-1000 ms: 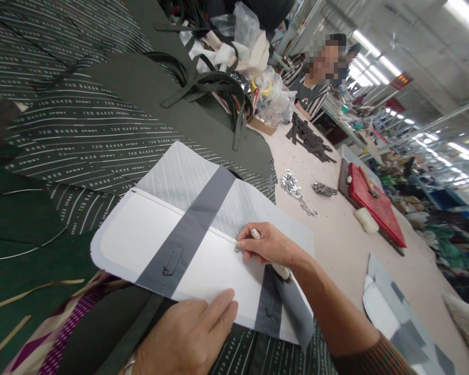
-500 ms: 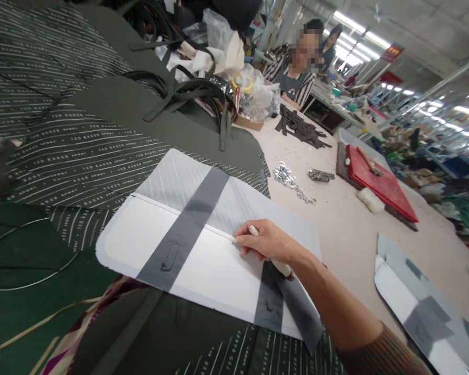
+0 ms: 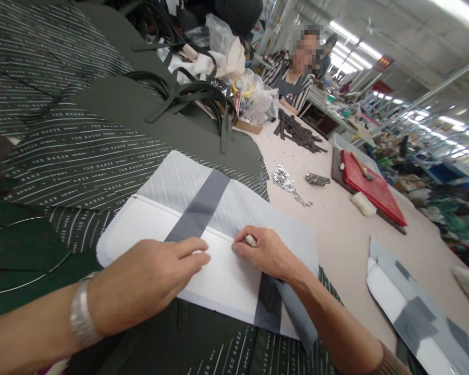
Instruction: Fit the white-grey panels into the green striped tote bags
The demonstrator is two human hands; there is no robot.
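Left hand (image 3: pixel 140 284): we press it flat, fingers spread, on the white template (image 3: pixel 222 276).
Right hand (image 3: pixel 263 252): grip pinches a marker (image 3: pixel 251 240) at the template's top edge.
Template: on dark fabric (image 3: pixel 101 151), desk's near edge.
Progress: we judge marking partway; the rest unmarked.

Left hand (image 3: pixel 148 278) flat, palm down, fingers stretched forward, bracelet at wrist. Right hand (image 3: pixel 263 252) curled in a pinching grip, forearm angled in.

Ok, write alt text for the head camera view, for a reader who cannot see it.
A person's left hand presses flat on a white template crossed by grey strips, while the right hand holds a pale marking tool against its fold line. The template lies on dark green printed fabric; a red mat sits farther along the table.
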